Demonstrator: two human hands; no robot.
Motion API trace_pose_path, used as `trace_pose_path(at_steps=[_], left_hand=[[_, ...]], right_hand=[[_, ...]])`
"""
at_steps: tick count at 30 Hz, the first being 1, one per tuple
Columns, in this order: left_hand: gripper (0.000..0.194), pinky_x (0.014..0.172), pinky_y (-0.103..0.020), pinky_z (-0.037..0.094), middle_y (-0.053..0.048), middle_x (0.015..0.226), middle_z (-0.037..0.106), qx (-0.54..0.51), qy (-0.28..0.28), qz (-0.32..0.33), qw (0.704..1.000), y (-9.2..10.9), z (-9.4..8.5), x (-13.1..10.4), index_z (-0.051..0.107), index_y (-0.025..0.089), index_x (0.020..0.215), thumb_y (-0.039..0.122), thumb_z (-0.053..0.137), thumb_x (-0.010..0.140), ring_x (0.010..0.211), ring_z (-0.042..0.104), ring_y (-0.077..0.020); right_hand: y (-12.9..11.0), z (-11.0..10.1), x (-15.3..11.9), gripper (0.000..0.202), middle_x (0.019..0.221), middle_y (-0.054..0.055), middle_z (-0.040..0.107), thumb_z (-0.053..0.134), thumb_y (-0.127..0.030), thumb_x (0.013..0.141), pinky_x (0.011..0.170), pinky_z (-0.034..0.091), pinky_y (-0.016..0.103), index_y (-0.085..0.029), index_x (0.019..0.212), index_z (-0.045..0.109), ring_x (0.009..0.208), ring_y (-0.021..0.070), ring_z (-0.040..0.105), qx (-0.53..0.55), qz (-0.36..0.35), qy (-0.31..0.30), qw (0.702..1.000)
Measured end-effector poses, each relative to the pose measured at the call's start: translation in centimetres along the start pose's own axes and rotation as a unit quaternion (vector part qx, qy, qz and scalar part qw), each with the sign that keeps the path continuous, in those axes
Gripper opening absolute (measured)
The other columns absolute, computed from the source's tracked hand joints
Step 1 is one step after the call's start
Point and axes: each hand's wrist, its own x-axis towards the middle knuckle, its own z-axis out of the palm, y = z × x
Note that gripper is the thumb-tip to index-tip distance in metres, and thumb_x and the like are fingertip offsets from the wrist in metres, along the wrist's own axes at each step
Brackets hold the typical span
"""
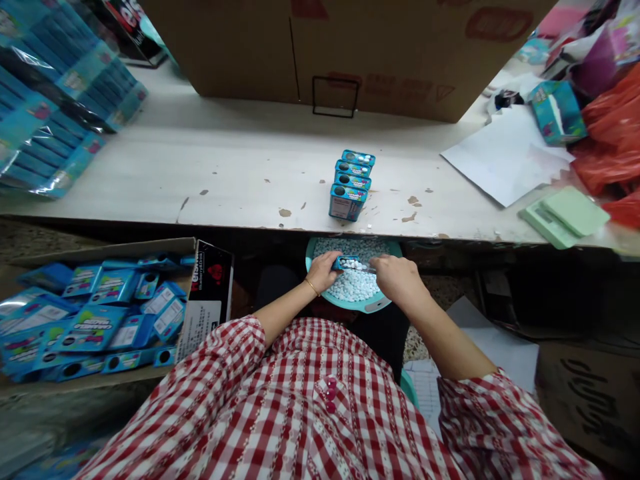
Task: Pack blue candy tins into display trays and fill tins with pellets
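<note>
My left hand (323,273) is closed around a small blue candy box (346,262), held over a turquoise basin (368,307). The basin is full of small white candies (356,287). My right hand (400,279) is closed on the handle of a small scoop (369,269), mostly hidden by the fingers. White candies lie at the box's opening, between the two hands. On the white table ahead, several filled-looking blue candy boxes (349,202) stand in a row, one behind another.
A carton (185,320) of loose blue boxes sits at my left. Wrapped stacks of blue boxes (75,80) occupy the table's left. A large cardboard box (250,53) stands at the back. To the right are white paper (505,157), a green scale (565,217) and a red plastic bag (615,127).
</note>
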Motion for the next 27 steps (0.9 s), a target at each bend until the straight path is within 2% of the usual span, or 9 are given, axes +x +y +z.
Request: trace_pose_path(at_steps=[8, 11, 13, 15, 18, 20, 23, 25, 27], left_hand=[[0.039, 0.090, -0.038, 0.042, -0.008, 0.108, 0.059, 0.002, -0.010, 0.009, 1.000, 0.5, -0.2, 0.1, 0.054, 0.018, 0.108, 0.019, 0.062, 0.070, 0.101, 0.054, -0.0243], [0.038, 0.091, -0.037, 0.041, -0.006, 0.107, 0.059, -0.027, 0.000, 0.002, 1.000, 0.2, -0.1, 0.1, 0.055, 0.019, 0.106, 0.018, 0.063, 0.069, 0.101, 0.055, -0.0232], [0.039, 0.089, -0.035, 0.043, -0.004, 0.102, 0.060, -0.078, 0.024, -0.036, 0.996, -0.5, -0.1, 0.0, 0.053, 0.020, 0.105, 0.019, 0.065, 0.067, 0.097, 0.056, -0.0210], [0.042, 0.086, -0.033, 0.045, -0.002, 0.095, 0.060, -0.143, 0.054, -0.090, 0.984, -1.5, -0.3, 0.0, 0.051, 0.019, 0.105, 0.023, 0.066, 0.067, 0.091, 0.058, -0.0189], [0.043, 0.082, -0.033, 0.047, -0.001, 0.088, 0.060, -0.230, 0.077, -0.153, 0.958, -3.1, -0.2, 0.2, 0.047, 0.018, 0.104, 0.027, 0.067, 0.067, 0.084, 0.059, -0.0169], [0.040, 0.082, -0.033, 0.048, -0.001, 0.087, 0.060, -0.284, 0.080, -0.192, 0.936, -3.7, 0.3, 0.5, 0.046, 0.018, 0.100, 0.028, 0.068, 0.067, 0.083, 0.059, -0.0162], [0.036, 0.081, -0.034, 0.049, -0.002, 0.087, 0.060, -0.379, 0.070, -0.257, 0.886, -3.8, 1.7, 1.0, 0.044, 0.018, 0.092, 0.027, 0.069, 0.067, 0.082, 0.060, -0.0145], [0.038, 0.082, -0.035, 0.049, -0.002, 0.089, 0.060, -0.431, 0.065, -0.270, 0.858, -3.4, 2.6, 1.1, 0.043, 0.018, 0.091, 0.027, 0.070, 0.066, 0.082, 0.059, -0.0139], [0.041, 0.083, -0.036, 0.048, -0.002, 0.090, 0.060, -0.461, 0.061, -0.255, 0.848, -3.0, 2.8, 0.8, 0.043, 0.018, 0.092, 0.029, 0.071, 0.064, 0.083, 0.059, -0.0141]], right_hand=[[-1.1, -0.6, 0.3, 0.034, 0.094, 0.013, 0.065, 0.032, -0.014, 0.086, 0.070, 0.046, 0.027, -0.015, 0.096, 0.064, 0.085, 0.0223, 0.064, -0.003, -0.011, 0.002, 1.000], [-0.3, -0.3, -0.2, 0.033, 0.093, 0.012, 0.065, 0.031, -0.014, 0.086, 0.069, 0.046, 0.028, -0.016, 0.095, 0.063, 0.083, 0.0225, 0.064, -0.005, -0.010, 0.012, 1.000], [1.2, 0.4, -0.6, 0.032, 0.095, 0.011, 0.065, 0.033, -0.014, 0.085, 0.068, 0.046, 0.029, -0.019, 0.099, 0.061, 0.083, 0.0218, 0.064, -0.001, 0.009, 0.024, 1.000], [2.9, 2.1, -0.5, 0.034, 0.100, 0.010, 0.064, 0.034, -0.014, 0.084, 0.069, 0.046, 0.029, -0.023, 0.107, 0.058, 0.084, 0.0207, 0.064, 0.004, 0.044, 0.023, 0.999], [4.1, 6.2, 0.9, 0.038, 0.103, 0.012, 0.063, 0.031, -0.013, 0.085, 0.071, 0.046, 0.030, -0.022, 0.113, 0.055, 0.086, 0.0207, 0.064, 0.031, 0.088, -0.009, 0.996], [3.3, 9.3, 2.5, 0.040, 0.103, 0.012, 0.063, 0.027, -0.011, 0.086, 0.072, 0.046, 0.031, -0.019, 0.115, 0.054, 0.088, 0.0208, 0.063, 0.071, 0.102, -0.027, 0.992], [0.5, 12.9, 5.2, 0.044, 0.105, 0.010, 0.063, 0.026, -0.010, 0.086, 0.074, 0.045, 0.027, -0.021, 0.120, 0.050, 0.093, 0.0182, 0.062, 0.120, 0.111, -0.029, 0.986], [-1.0, 14.3, 6.6, 0.043, 0.106, 0.009, 0.063, 0.027, -0.012, 0.087, 0.073, 0.045, 0.026, -0.023, 0.121, 0.050, 0.095, 0.0183, 0.061, 0.157, 0.119, -0.018, 0.980], [-1.7, 15.1, 7.5, 0.040, 0.106, 0.008, 0.064, 0.027, -0.018, 0.088, 0.073, 0.045, 0.026, -0.024, 0.118, 0.053, 0.096, 0.0204, 0.060, 0.220, 0.123, 0.005, 0.968]])
